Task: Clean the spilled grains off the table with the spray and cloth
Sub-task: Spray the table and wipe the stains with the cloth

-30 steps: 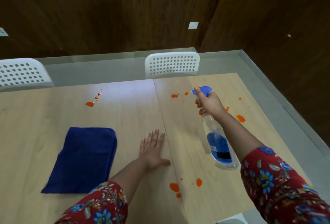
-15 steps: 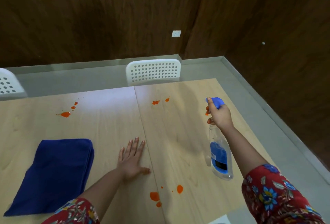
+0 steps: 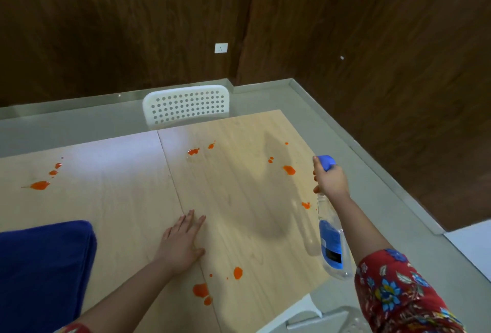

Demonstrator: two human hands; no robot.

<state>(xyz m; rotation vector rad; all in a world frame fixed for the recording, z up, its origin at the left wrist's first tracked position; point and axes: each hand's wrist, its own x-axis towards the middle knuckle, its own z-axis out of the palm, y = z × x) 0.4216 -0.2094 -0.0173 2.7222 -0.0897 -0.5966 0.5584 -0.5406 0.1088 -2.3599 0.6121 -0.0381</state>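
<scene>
Several orange spills [image 3: 289,169] remain on the table [image 3: 127,199], but the right hand [image 3: 330,181], fingers clenched around the spray bottle [image 3: 330,242], has swung rightward. Left hand [image 3: 183,242] stays flat, released; blue cloth [image 3: 42,266] untouched beside it.

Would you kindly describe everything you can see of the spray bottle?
The spray bottle is clear plastic with a blue label and a blue trigger head. The right hand grips its neck and head, holding it tilted above the table's right edge, nozzle pointing away and base toward the person. Nothing else touches it. How much liquid it holds cannot be told.
</scene>
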